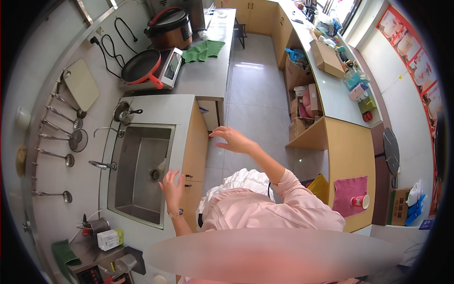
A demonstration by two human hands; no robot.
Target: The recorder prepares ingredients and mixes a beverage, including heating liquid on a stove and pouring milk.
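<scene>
My left hand hovers by the front rim of the stainless steel sink, fingers spread and holding nothing. A bracelet circles that wrist. Over the grey tiled floor, near the corner of the wooden sink cabinet, my right hand is raised with its fingers apart and nothing in it. Two metal taps stand at the sink's back edge, the nearer one a curved faucet. Inside the basin are a drain and a small pale item partly hidden by the rim.
A red-handled frying pan rests on an induction cooker, near a rice cooker and a green cloth. Ladles and strainers hang on the wall. Across the aisle, a paper cup lies on a pink cloth.
</scene>
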